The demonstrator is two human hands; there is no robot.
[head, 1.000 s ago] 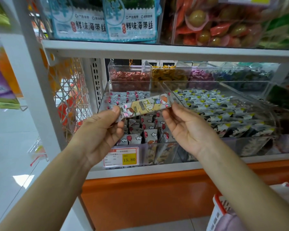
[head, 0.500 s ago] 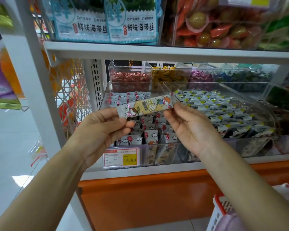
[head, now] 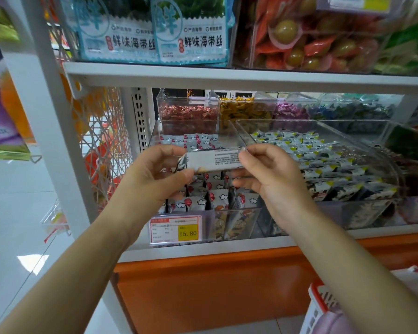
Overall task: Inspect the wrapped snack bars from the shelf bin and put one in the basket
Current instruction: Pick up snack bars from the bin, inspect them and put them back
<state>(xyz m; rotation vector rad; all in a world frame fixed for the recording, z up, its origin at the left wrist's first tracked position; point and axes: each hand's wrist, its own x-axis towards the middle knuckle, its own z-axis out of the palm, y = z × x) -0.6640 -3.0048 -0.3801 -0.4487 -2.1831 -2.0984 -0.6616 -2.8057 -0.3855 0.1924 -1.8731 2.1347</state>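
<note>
Snack bar (head: pixel 215 160) was held level between both hands, in the air just in front of the clear bin (head: pixel 196 127). Its pale printed-text face was turned to the camera. Left hand (head: pixel 155 179) was pinched on the crimped left end by thumb and fingers; right hand (head: pixel 270 179) was pinched on the right end, its lower fingers curled beneath. An upper shelf edge (head: pixel 227 78) was noted well above both hands, with open air between. A white upright (head: pixel 51 116) and a wire mesh panel (head: pixel 101 141) were recorded left of the left hand. Floor (head: pixel 15 225) was seen open beyond them. Behind and below the hands, the clear bin was seen filled with white packets (head: pixel 217 198) bearing red balloons. A price tag (head: pixel 175 229) was fixed to the shelf front below the left hand. Right of the right hand, a second bin (head: pixel 362 126) was filled with dark-and-white packets (head: pixel 323 165). Beyond the hands, rear bins of red sweets (head: pixel 187 114) and yellow sweets (head: pixel 241 109) were noted. The basket (head: pixel 316 307), white with a red rim, was recorded low, below and right of the right hand; its contents could not be made out.
</note>
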